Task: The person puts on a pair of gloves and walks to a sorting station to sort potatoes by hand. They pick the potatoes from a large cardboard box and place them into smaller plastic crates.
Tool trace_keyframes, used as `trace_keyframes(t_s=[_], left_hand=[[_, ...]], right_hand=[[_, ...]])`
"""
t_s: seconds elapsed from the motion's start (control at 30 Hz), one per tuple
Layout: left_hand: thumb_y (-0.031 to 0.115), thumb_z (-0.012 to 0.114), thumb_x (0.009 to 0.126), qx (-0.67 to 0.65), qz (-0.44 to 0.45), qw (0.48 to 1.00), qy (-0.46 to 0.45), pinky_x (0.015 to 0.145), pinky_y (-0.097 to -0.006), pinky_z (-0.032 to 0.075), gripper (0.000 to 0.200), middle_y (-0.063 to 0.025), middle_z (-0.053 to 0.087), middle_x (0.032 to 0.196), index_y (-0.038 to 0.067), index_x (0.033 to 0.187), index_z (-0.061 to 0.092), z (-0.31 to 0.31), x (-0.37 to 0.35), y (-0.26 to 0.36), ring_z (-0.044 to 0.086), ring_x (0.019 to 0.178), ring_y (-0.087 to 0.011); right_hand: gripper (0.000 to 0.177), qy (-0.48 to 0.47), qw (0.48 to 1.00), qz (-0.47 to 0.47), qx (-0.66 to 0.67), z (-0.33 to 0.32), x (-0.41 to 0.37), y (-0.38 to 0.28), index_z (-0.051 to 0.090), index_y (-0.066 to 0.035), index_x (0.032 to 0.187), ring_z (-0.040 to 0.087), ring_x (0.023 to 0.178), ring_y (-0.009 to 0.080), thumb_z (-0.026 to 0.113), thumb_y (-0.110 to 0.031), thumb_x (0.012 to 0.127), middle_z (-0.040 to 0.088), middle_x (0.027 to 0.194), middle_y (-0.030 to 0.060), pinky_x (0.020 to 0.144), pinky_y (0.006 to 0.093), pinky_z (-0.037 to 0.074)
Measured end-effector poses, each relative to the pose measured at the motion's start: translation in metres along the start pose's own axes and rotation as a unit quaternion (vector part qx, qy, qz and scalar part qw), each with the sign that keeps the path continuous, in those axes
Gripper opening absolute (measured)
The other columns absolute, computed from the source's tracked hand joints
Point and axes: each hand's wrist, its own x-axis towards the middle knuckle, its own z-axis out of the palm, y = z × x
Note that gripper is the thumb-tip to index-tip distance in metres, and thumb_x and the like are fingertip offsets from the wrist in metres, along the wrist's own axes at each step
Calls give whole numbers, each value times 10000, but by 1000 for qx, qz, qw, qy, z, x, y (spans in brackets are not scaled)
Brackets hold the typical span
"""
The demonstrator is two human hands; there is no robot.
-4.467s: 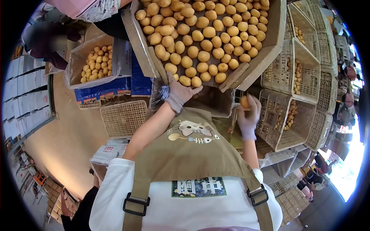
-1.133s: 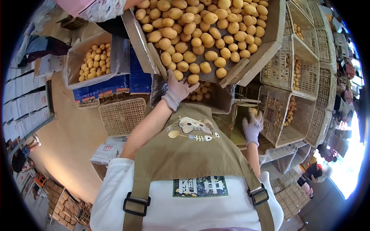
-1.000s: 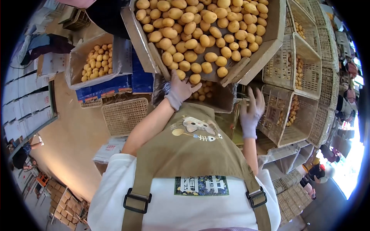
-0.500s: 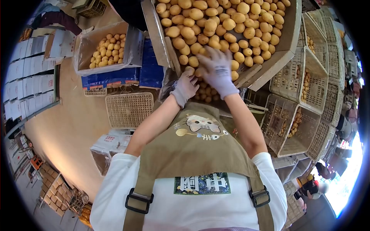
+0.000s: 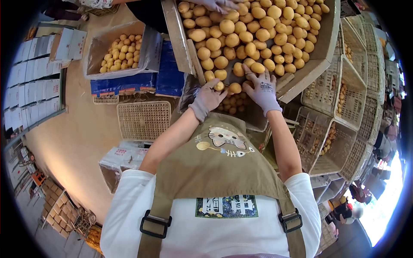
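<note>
Yellow-brown potatoes point(image 5: 266, 22) cover the sloping tray point(image 5: 307, 73) in front of me. At its lower opening my left hand point(image 5: 208, 96), in a pale glove, curls its fingers around a potato point(image 5: 218, 86). My right hand point(image 5: 263, 89), gloved too, has its fingers spread at the edge of the pile, fingertips by another potato point(image 5: 257, 68). One loose potato point(image 5: 234, 88) rests between the two hands. Below them, more potatoes point(image 5: 232, 104) lie in a container partly hidden by my hands and apron.
Another person's gloved hand point(image 5: 217, 4) reaches over the tray's far side. On the left stands a lined box of potatoes point(image 5: 90, 64), with an upturned plastic crate point(image 5: 144, 121) nearer me. Stacked crates point(image 5: 320, 92), some holding potatoes, line the right.
My right hand has moved right, away from my left, and its fingers have spread. Potatoes near the opening have shifted. The other person's gloved hand has come into view at the top.
</note>
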Motion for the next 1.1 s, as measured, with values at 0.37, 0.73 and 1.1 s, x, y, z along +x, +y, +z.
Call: trace_keyframes(t_s=[0.37,0.73,1.1], left_hand=[[430,572,985,396,84,914,15,1151,-432,258,482,68,488,1414,248,1420,470,-32,8,-6,433,1314,-167],[558,448,987,208,47,976,52,1116,-513,327,580,-9,484,1456,180,1428,453,34,-4,1,409,1375,-200],[776,512,857,49,-29,991,124,1169,-609,232,891,-26,303,1605,241,1539,305,57,-3,5,264,1476,-289]], right_hand=[[219,89,986,41,134,-17,-4,15,717,-111,987,581,1132,378,654,-294,886,649,1222,143,1049,500,379],[334,220,973,-66,36,-22,25,-31,737,-286,1140,424,1369,330,653,-436,854,516,1456,117,1115,689,186],[639,135,988,-64,-27,-12,23,-35,518,-352,1434,397,1405,332,695,-384,821,455,1501,135,1087,691,224]])
